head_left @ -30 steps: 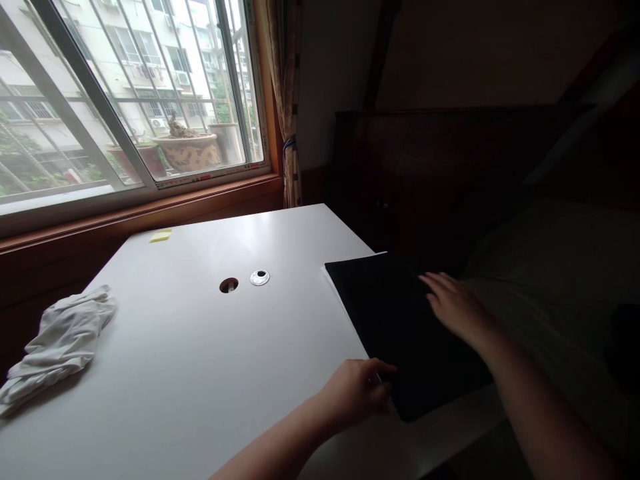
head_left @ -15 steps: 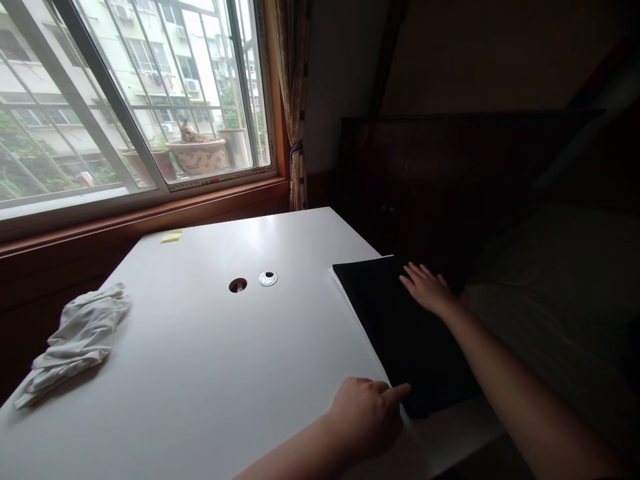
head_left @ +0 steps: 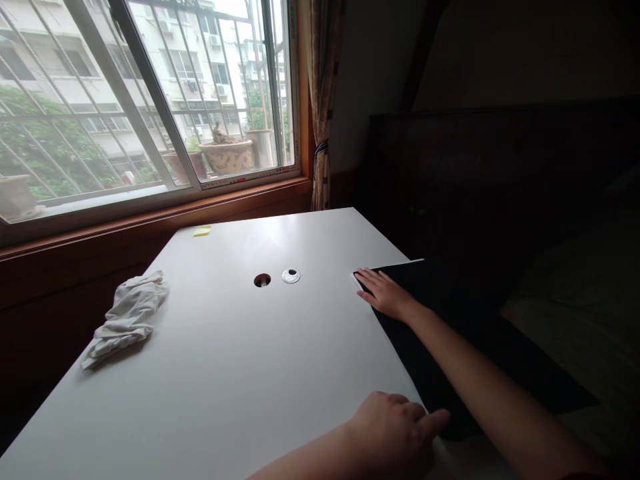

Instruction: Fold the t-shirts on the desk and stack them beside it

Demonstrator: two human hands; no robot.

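A thin black sheet point(head_left: 450, 313), its exact kind unclear, lies along the right edge of the white table and spreads out past it on the right. A narrow pale strip shows along its left and far edges. My right hand point(head_left: 385, 293) rests flat on the sheet's far left corner, fingers stretched out. At the near left corner, my left hand point(head_left: 397, 427) is closed, with the thumb on top of the black sheet and the other fingers curled by its edge. Those curled fingertips are hidden.
The white table point(head_left: 240, 360) has a round hole point(head_left: 262, 281) and a round metal fitting point(head_left: 291, 276). A crumpled pale cloth point(head_left: 133, 313) lies at the left edge, and yellow sticky notes point(head_left: 202, 231) at the far left corner. Behind are a barred window point(head_left: 165, 100) and a curtain point(head_left: 323, 100).
My right hand has moved left across the black sheet to its far left corner. More of the sheet now spreads out to the right. The view has turned left.
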